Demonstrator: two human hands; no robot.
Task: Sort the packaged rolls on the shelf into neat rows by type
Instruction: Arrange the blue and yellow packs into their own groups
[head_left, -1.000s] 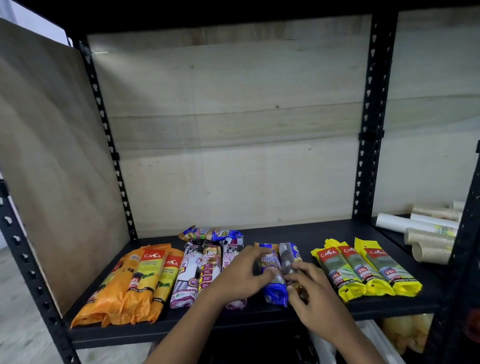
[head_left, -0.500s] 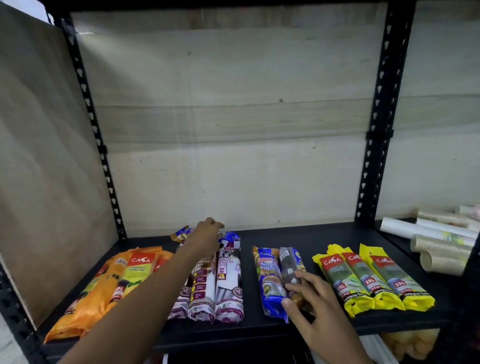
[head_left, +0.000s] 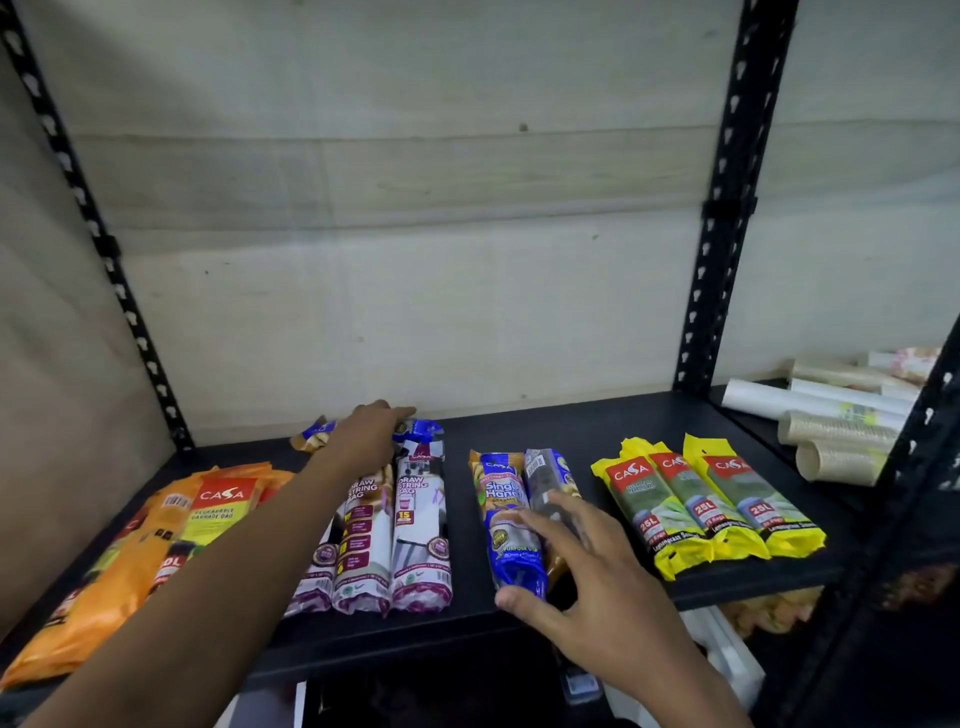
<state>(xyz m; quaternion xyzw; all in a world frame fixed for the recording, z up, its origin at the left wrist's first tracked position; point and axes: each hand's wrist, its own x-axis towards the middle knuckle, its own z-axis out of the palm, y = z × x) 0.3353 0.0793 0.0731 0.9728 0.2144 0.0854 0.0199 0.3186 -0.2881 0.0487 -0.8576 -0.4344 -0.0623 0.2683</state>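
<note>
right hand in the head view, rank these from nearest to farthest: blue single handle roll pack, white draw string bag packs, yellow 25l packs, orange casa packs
From the right hand:
1. Blue single handle roll pack, under its fingers.
2. White draw string bag packs to its left, and yellow 25L packs to its right: too close to call.
3. Orange Casa packs, far left end of the black shelf.

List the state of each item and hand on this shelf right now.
Orange packs: lying side by side, overlapping, far left.
White drawstring packs: lying in a row, touching.
Blue packs: two lying side by side.
Stray blue pack: crosswise at the back, out of any row.
Yellow packs: three in a neat row.
Left hand: resting on the stray blue pack.
Right hand: spread flat over the blue packs.
</note>
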